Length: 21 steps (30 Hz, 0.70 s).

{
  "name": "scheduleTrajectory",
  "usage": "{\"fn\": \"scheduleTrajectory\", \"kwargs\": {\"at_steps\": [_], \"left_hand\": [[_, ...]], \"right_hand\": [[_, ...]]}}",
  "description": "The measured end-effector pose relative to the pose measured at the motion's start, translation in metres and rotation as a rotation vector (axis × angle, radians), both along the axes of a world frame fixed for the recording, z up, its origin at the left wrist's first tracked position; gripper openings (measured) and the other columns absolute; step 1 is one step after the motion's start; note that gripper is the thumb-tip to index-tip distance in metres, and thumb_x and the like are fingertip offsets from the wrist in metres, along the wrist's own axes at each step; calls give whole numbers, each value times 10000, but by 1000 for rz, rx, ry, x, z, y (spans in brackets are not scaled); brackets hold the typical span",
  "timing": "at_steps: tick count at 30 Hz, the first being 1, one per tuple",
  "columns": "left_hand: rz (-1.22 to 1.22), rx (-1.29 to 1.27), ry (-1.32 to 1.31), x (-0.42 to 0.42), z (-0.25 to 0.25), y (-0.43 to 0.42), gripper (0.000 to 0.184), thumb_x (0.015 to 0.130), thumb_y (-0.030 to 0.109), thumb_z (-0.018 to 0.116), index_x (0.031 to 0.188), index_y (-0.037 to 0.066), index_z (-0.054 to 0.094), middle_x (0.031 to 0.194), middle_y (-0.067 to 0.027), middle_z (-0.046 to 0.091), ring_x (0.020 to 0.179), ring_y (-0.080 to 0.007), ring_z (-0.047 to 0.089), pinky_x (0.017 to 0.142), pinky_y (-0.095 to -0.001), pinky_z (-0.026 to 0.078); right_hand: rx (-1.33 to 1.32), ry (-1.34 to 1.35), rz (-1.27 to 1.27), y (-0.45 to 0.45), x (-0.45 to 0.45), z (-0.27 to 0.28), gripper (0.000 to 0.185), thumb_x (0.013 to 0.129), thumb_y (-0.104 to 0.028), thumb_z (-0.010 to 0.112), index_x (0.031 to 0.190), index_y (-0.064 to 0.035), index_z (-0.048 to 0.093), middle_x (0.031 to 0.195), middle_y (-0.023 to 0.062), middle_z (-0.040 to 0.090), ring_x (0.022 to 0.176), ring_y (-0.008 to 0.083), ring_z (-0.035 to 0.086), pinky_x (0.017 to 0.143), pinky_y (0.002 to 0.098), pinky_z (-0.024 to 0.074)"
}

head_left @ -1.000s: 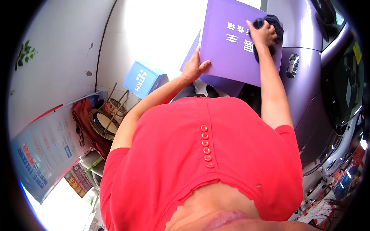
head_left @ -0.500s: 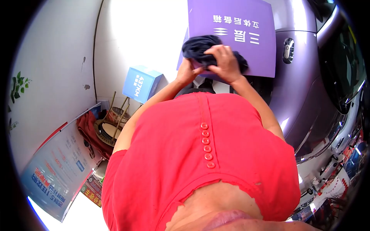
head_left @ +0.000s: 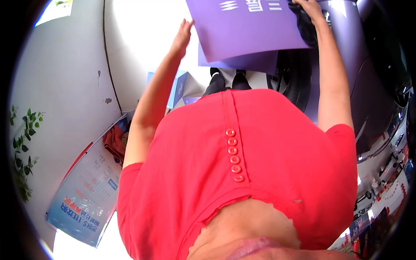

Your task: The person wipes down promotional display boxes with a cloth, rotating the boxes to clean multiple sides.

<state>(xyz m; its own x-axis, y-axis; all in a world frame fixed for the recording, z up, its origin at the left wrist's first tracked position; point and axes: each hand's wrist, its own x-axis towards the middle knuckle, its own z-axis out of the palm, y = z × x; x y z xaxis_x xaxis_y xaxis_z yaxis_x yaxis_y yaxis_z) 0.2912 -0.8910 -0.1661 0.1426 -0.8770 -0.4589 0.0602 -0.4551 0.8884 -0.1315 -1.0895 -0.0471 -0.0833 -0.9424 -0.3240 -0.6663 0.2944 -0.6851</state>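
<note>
Head view: purple panel [head_left: 242, 32], w/ white lettering, at top ctr., in front of the person, next to the car [head_left: 353, 50] on the R side. R hand [head_left: 310, 8] is on the dark cloth [head_left: 306, 31], bunched at the panel's R edge; fingers partly cut off at view limit, so I can't tell if they're closed. L hand [head_left: 182, 38] at opp. edge, fingers extended; tips touching or just beside it, can't tell which. Blue box [head_left: 177, 89] partly hidden by L forearm; poster [head_left: 84, 203] at lower L.
</note>
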Motion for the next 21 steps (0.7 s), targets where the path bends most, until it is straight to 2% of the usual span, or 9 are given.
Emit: {"fn": "scheduleTrajectory", "kwargs": {"at_steps": [2,3,5,6,11,13,15,16,21], "left_hand": [[25,172,26,-12,32,-28,723,976,538,488,1453,4,387,1414,-214,508,1437,-335,349,1204,-449,235],[85,179,-13,-17,55,-36,586,957,382,615,1384,20,442,1287,-174,577,1342,-299,463,1183,-465,306],[115,-25,33,2,44,-46,435,966,280,566,1306,9,563,1158,-114,659,1087,-233,609,945,-344,476],[121,-114,149,8,57,-43,449,932,173,594,1346,7,544,1142,-104,659,1023,-204,619,859,-304,505],[-2,-317,56,11,133,-30,591,922,87,593,1480,14,414,1339,-126,581,1149,-195,574,952,-304,468],[-27,-402,87,18,126,-19,662,920,91,607,1524,23,345,1375,-124,557,1222,-211,539,1002,-324,431],[-60,-413,-193,22,117,-6,615,882,120,722,1411,26,425,1304,-181,568,1291,-290,515,1120,-443,422],[35,-336,-123,21,108,1,727,798,-88,724,1439,32,401,1334,-192,557,1297,-285,522,1059,-388,493],[-8,-16,-128,18,26,58,451,899,13,588,1348,7,544,1194,-63,643,1031,-166,613,885,-287,487]], "right_hand": [[71,-214,-30,-6,-1,-11,197,740,-219,723,715,-25,702,595,49,641,460,107,550,430,273,401],[74,-210,-33,-4,-4,-11,197,740,-219,723,715,-25,702,595,49,641,460,107,550,430,273,401],[-43,-253,11,9,2,-1,183,737,-203,725,731,-22,701,617,59,654,467,118,555,436,274,415],[-138,-337,-47,21,7,11,185,737,-182,721,799,-8,700,637,56,665,477,126,571,445,281,436],[-475,-249,-126,52,-14,6,473,708,-148,744,1129,28,619,1028,120,679,908,204,653,786,329,535],[-441,-332,-57,81,-13,9,460,756,-193,741,1166,-23,625,1061,115,668,1000,274,640,895,381,514],[-360,-393,59,85,-48,-50,802,702,-188,856,1387,-18,475,1269,172,614,1199,263,588,1024,370,450],[-439,-330,49,104,-39,-53,804,691,-194,857,1377,-24,474,1256,196,618,1203,308,588,1021,385,456],[-520,-119,80,178,-37,-120,820,644,-123,859,1373,-83,485,1228,180,644,1188,334,607,1017,393,466]]}}
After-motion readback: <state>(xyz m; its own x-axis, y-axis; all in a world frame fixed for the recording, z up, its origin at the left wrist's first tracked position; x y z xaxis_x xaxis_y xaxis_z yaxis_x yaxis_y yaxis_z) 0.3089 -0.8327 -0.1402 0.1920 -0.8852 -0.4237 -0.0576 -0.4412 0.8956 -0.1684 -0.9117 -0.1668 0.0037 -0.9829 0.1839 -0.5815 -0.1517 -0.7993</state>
